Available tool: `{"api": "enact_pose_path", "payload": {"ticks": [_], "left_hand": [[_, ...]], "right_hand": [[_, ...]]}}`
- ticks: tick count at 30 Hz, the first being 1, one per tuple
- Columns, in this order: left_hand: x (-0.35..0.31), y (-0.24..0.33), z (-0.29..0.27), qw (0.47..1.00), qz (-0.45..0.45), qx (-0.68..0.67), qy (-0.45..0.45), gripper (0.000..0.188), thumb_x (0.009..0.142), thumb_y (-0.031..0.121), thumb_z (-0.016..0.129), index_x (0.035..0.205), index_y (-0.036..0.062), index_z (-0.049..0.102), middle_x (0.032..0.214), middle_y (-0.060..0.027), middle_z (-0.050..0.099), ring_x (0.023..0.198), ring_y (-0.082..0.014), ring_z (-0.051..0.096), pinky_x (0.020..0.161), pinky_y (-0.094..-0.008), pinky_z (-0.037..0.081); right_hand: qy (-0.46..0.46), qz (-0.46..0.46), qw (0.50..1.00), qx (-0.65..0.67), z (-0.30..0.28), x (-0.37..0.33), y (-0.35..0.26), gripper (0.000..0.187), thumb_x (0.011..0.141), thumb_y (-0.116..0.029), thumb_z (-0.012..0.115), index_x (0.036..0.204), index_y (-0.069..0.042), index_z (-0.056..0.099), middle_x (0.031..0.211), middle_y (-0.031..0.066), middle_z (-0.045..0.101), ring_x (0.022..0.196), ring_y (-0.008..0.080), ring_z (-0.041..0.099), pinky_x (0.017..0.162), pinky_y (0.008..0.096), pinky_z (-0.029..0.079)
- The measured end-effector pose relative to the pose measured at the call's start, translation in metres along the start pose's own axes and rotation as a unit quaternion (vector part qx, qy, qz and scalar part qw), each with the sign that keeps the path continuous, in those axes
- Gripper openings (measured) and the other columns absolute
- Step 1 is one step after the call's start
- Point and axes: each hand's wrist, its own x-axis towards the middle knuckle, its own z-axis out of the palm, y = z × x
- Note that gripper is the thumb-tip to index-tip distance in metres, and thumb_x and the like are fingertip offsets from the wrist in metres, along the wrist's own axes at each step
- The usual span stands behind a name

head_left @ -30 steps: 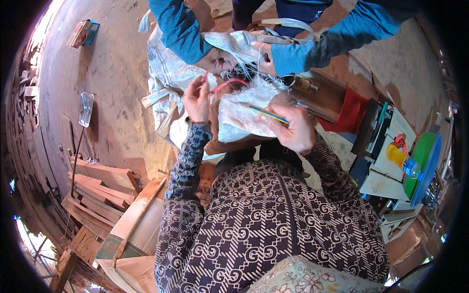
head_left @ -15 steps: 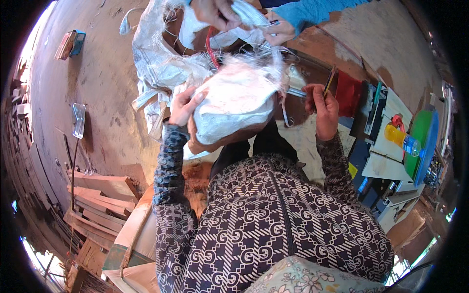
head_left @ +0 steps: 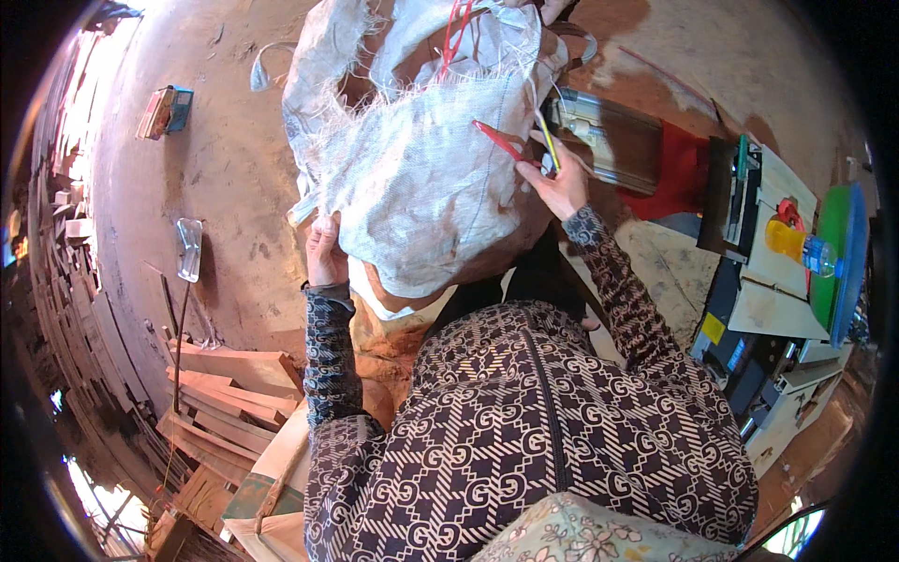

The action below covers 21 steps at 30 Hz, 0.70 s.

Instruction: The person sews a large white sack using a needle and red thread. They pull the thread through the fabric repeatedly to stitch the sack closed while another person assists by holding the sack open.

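A large white woven sack (head_left: 421,178) with frayed edges fills the upper middle, its mouth turned away from me. My left hand (head_left: 325,248) is closed on the sack's left lower edge. Over its right side is my right hand (head_left: 562,183), closed round a slim yellow and dark stick (head_left: 549,145) that looks like a pencil. A narrow red pointed piece (head_left: 498,140) sticks out from the same fingers across the sack; its kind is unclear. Red string (head_left: 456,37) hangs at the sack's mouth. Another person's hand (head_left: 554,9) touches the far edge, mostly cut off.
On the right stand a panel with a yellow bottle (head_left: 787,242), a green and blue round tub (head_left: 838,262) and a red cloth (head_left: 681,169). Wood offcuts (head_left: 229,384) lie lower left. A clear plastic tray (head_left: 189,250) and a small box (head_left: 166,112) are on the floor.
The sack's near side has spread out and now hangs wider. My right hand has moved left onto it, and the red piece now shows there. The other person's hands have moved mostly out of view.
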Motion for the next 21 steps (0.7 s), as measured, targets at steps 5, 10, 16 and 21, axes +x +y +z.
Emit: {"api": "enact_pose_path", "payload": {"ticks": [5, 10, 16, 21], "left_hand": [[-0.017, 0.01, 0.02, 0.998, 0.003, 0.044, -0.054, 0.031, 0.092, 0.016, 0.068, 0.119, 0.0013, 0.063, 0.115, -0.0069, 0.068, 0.104, -0.0168, 0.065, 0.092, -0.0338, 0.05], [-0.023, -0.001, 0.014, 0.972, -0.043, 0.201, -0.114, 0.038, 0.082, 0.011, 0.079, 0.117, 0.004, 0.066, 0.11, -0.0036, 0.07, 0.101, -0.0132, 0.063, 0.092, -0.0314, 0.048], [0.005, -0.016, 0.02, 0.887, -0.096, 0.411, -0.187, 0.041, 0.079, 0.016, 0.081, 0.115, 0.0032, 0.066, 0.107, -0.0045, 0.072, 0.104, -0.0139, 0.063, 0.092, -0.0331, 0.05], [0.046, -0.047, 0.004, 0.749, 0.192, 0.57, -0.278, 0.028, 0.081, 0.006, 0.064, 0.108, 0.0077, 0.067, 0.115, -0.0113, 0.069, 0.113, -0.0304, 0.06, 0.098, -0.0416, 0.046]], "right_hand": [[0.005, -0.027, 0.999, 0.032, 0.019, 0.002, 0.023, 0.042, 0.081, -0.024, 0.078, 0.113, -0.001, 0.062, 0.097, 0.0139, 0.069, 0.089, 0.0208, 0.066, 0.082, 0.034, 0.052], [-0.081, 0.077, 0.987, 0.118, -0.007, -0.017, 0.021, 0.019, 0.086, -0.019, 0.074, 0.088, 0.0, 0.068, 0.069, 0.0042, 0.066, 0.066, 0.0076, 0.059, 0.061, 0.0281, 0.048], [-0.114, 0.115, 0.985, 0.063, -0.085, -0.051, -0.009, 0.025, 0.086, -0.027, 0.074, 0.086, -0.003, 0.069, 0.073, 0.0008, 0.065, 0.069, 0.0076, 0.056, 0.065, 0.0276, 0.045], [-0.057, 0.138, 0.988, 0.036, -0.135, -0.072, -0.009, 0.028, 0.083, -0.026, 0.077, 0.087, 0.0, 0.068, 0.073, 0.0031, 0.066, 0.066, 0.0095, 0.059, 0.062, 0.0269, 0.047]]}}
